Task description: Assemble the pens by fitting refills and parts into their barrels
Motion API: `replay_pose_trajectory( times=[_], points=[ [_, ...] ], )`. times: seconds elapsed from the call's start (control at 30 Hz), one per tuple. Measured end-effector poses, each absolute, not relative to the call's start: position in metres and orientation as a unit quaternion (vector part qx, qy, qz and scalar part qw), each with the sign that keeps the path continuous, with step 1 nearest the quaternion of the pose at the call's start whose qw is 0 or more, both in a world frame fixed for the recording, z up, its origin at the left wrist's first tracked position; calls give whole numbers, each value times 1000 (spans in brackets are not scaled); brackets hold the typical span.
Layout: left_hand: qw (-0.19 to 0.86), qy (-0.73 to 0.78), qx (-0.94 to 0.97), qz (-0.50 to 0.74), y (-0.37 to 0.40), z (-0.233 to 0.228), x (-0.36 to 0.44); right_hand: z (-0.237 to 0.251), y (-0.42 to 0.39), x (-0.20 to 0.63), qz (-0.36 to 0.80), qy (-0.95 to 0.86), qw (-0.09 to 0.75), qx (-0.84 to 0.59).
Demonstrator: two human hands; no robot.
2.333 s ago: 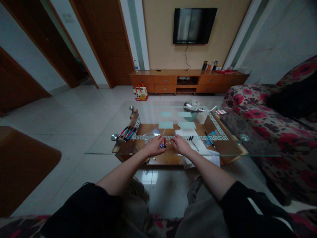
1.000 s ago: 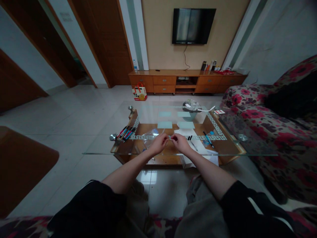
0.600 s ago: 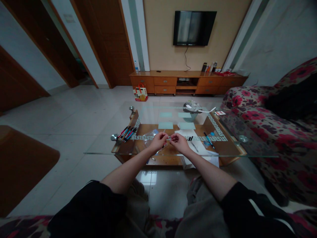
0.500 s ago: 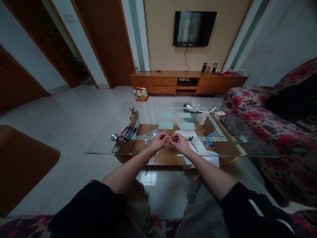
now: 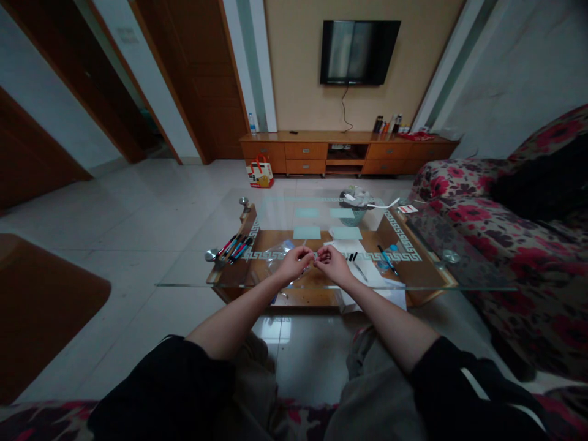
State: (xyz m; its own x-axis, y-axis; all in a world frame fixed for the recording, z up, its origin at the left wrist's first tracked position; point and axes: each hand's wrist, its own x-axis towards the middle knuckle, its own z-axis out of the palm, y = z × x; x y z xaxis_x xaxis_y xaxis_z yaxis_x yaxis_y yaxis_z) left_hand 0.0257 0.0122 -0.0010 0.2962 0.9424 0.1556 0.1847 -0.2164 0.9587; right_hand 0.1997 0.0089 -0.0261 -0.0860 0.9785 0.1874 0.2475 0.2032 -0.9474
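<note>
My left hand (image 5: 294, 264) and my right hand (image 5: 332, 264) meet fingertip to fingertip just above the near part of the glass coffee table (image 5: 193, 277). Both pinch a small thin piece (image 5: 315, 256) between them; it is too small and dim to make out. A clear plastic bag (image 5: 277, 251) lies just left of my left hand. White paper (image 5: 345, 247) with small black caps (image 5: 353, 256) lies right of my right hand. A bunch of red, blue and black pens (image 5: 234, 247) rests at the table's left end.
A blue pen (image 5: 384, 255) lies on the right side of the table. A bowl of wrappers (image 5: 356, 202) stands at the far edge. A floral sofa (image 5: 505, 245) runs along the right. A TV cabinet (image 5: 349, 150) and a gift bag (image 5: 260, 171) are beyond.
My hands rose off the glass and drew together. The red and blue pen seen in my left hand earlier no longer shows. In the last half second they barely shifted.
</note>
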Motion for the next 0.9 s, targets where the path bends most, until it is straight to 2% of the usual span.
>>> replay_pose_trajectory(
  times=[0.33, 0.57, 0.9],
  points=[
    [440, 434, 670, 412, 13, -1, 23, -22, 10, 199, 396, -592, 505, -488],
    [465, 443, 647, 411, 14, -6, 22, -12, 10, 199, 484, -500, 546, -466],
    [488, 435, 645, 396, 11, -2, 27, -11, 9, 200, 524, -477, 531, -464]
  ],
)
